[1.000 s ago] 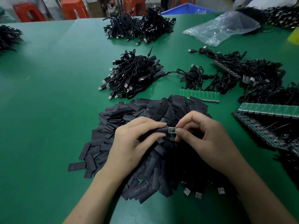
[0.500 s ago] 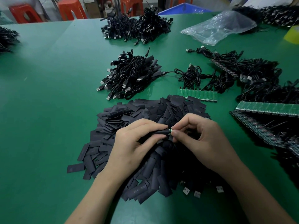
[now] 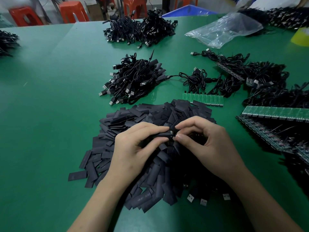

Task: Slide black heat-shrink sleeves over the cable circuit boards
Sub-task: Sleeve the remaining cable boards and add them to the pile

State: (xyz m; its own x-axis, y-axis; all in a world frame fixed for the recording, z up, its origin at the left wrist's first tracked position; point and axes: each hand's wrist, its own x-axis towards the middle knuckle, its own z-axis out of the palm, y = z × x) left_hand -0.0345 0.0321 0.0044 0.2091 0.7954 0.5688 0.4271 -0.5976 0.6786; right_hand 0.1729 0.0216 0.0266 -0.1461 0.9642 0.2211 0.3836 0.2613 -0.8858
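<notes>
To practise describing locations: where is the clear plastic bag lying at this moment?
In the head view, the clear plastic bag lies far right on the green table, right of the far cable pile and left of a yellow object.

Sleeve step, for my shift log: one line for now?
left hand: holds sleeve | right hand: pinches board | board: tip showing

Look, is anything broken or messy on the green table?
Nothing looks broken. The black sleeves lie in a loose heap, and one sleeve sticks out at its left edge. The cable bundles are tangled, which seems normal here.
</notes>
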